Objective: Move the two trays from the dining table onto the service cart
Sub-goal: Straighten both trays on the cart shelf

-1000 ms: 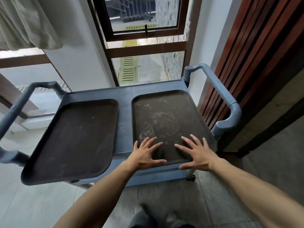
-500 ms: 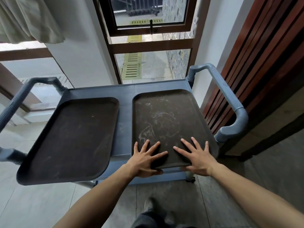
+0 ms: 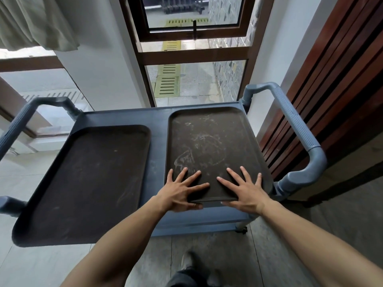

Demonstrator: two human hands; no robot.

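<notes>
Two dark brown trays lie side by side on the top of the blue-grey service cart (image 3: 158, 141). The left tray (image 3: 89, 183) juts out over the cart's near-left corner. The right tray (image 3: 209, 141) is scratched and lies lengthwise, its far end close to the cart's far rim. My left hand (image 3: 180, 191) and my right hand (image 3: 244, 191) rest on its near end, fingers spread flat on top. Both thumbs are tucked under the near rim.
The cart has a raised handle on the right (image 3: 298, 137) and one on the left (image 3: 20, 121). A glass window with a brown frame (image 3: 192, 56) stands right behind it, a slatted wooden wall (image 3: 331, 79) to the right, and a curtain (image 3: 31, 21) at upper left. My shoe (image 3: 187, 259) is on the floor below.
The right tray has slid away from me toward the cart's far rim under both hands. My thumbs have dropped under its near rim. The left tray has stayed put.
</notes>
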